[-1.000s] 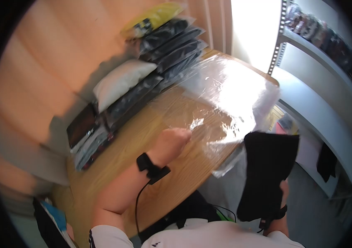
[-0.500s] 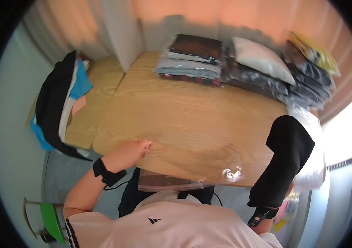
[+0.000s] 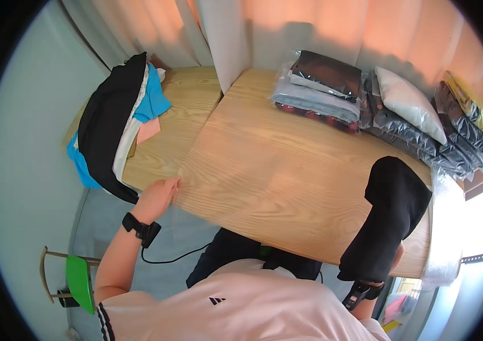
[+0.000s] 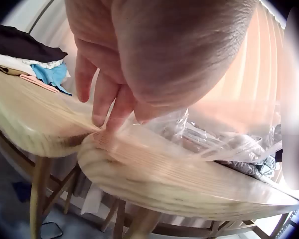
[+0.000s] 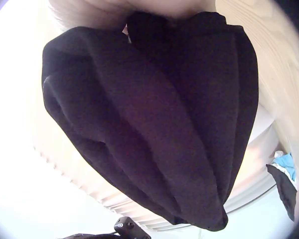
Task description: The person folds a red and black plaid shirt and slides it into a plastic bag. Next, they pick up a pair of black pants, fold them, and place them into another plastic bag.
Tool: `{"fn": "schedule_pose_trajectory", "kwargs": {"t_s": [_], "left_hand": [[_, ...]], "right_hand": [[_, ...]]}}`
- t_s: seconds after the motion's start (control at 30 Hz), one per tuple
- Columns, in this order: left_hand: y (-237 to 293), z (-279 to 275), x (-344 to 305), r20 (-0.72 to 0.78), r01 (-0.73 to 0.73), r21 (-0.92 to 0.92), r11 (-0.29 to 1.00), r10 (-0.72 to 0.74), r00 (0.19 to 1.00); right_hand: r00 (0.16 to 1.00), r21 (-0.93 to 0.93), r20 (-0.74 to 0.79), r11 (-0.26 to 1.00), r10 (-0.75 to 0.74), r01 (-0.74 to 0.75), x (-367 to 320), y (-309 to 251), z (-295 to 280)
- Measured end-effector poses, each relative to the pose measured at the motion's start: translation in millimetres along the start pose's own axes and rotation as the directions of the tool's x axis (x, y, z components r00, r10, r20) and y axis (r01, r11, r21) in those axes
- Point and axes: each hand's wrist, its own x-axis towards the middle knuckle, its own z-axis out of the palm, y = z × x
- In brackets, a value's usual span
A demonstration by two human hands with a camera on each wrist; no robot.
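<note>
A folded black garment (image 3: 392,210) hangs from my right hand (image 3: 398,257) over the right part of the table; in the right wrist view its loose folds fill most of the picture and hide the fingers. Near the table's front edge, my left hand (image 3: 161,196) pinches thin clear plastic, a bag (image 4: 217,132), between thumb and fingers. The film stretches away to the right across the tabletop in the left wrist view, and barely shows in the head view.
Bagged folded clothes (image 3: 316,99) lie in stacks along the back of the wooden table (image 3: 275,165), with a white packet (image 3: 409,102) on one. Clear plastic sheets (image 3: 447,227) cover the right end. Loose black clothing (image 3: 111,113) lies over blue and white pieces at left. A green chair (image 3: 79,278) stands below.
The head view has swung left. My left hand has drawn the clear bag leftward from the plastic pile, along the table's front. The black garment stays in my right hand.
</note>
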Motion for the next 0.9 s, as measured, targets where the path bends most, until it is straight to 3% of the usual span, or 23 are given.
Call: {"fn": "schedule_pose_trajectory", "kwargs": {"t_s": [0.17, 0.2, 0.23, 0.27, 0.37, 0.43, 0.57, 0.6, 0.7, 0.77, 0.9], "left_hand": [[-24, 4, 26, 0.080, 0.021, 0.012, 1.000, -0.022, 0.997], [-22, 3, 26, 0.106, 0.022, -0.002, 1.000, -0.021, 0.994], [-20, 2, 25, -0.011, -0.081, 0.010, 0.997, 0.081, 0.997], [-13, -2, 22, -0.130, -0.180, 0.031, 0.983, 0.183, 0.975], [36, -26, 9, -0.032, -0.147, -0.131, 0.980, 0.144, 0.989], [57, -11, -1, -0.019, -0.188, -0.161, 0.969, 0.188, 0.982], [102, 17, -5, -0.045, -0.247, -0.192, 0.950, 0.243, 0.969], [108, 26, -3, -0.058, -0.244, -0.204, 0.948, 0.237, 0.970], [114, 52, 3, -0.121, -0.228, -0.131, 0.965, 0.213, 0.970], [115, 60, 3, -0.116, -0.161, -0.097, 0.982, 0.150, 0.982], [113, 62, 3, -0.111, -0.179, -0.085, 0.980, 0.170, 0.979]], "right_hand": [[0.996, -0.066, -0.090, 0.998, 0.003, -0.009, -11, 11, 13], [0.998, -0.078, -0.050, 0.996, 0.027, -0.031, -11, 15, 23], [0.999, -0.092, -0.010, 0.994, 0.052, -0.052, -11, 19, 33], [0.998, -0.103, -0.036, 0.993, 0.055, -0.059, -13, 20, 37], [0.996, -0.195, -0.042, 0.977, 0.079, -0.085, -13, 26, 55], [0.979, -0.136, -0.109, 0.973, 0.171, -0.186, -11, 36, 72], [0.972, -0.337, -0.215, 0.927, 0.094, -0.164, -6, 51, 83], [0.978, -0.332, -0.179, 0.930, 0.104, -0.160, -5, 55, 90], [0.971, -0.433, -0.238, 0.892, 0.024, -0.128, 1, 50, 81], [0.985, -0.521, -0.173, 0.846, 0.022, -0.111, 12, 52, 106], [0.994, -0.667, -0.065, 0.738, 0.086, -0.107, 30, 53, 130]]}}
